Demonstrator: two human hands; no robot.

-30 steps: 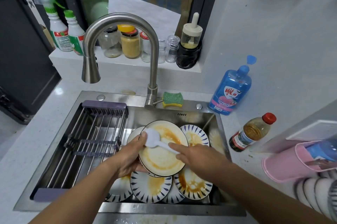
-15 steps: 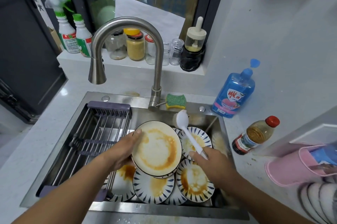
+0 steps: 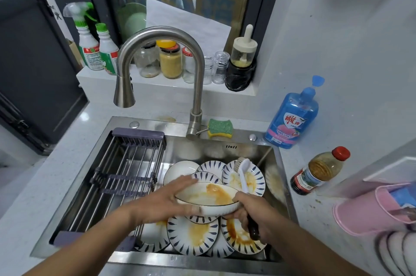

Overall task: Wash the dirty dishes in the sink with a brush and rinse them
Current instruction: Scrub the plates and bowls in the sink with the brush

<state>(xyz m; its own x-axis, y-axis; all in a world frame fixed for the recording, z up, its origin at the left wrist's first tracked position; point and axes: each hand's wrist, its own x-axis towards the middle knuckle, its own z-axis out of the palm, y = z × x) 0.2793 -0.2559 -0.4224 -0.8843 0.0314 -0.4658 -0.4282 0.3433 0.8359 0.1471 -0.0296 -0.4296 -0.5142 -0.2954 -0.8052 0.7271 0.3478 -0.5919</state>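
I'm holding the plate [image 3: 209, 199] tilted over the sink [image 3: 225, 147] w/ left hand [image 3: 162, 203] clasping its rim; right hand [image 3: 254, 212] clenching the brush [image 3: 244, 174], bristles off plate. I'm thinking: keep plate steady, scrub stain w/ firm circles.

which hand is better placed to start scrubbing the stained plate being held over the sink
The right hand. It already grips the white dish brush, bristles raised just past the round white plate with orange stains. The left hand is busy holding that plate's rim.
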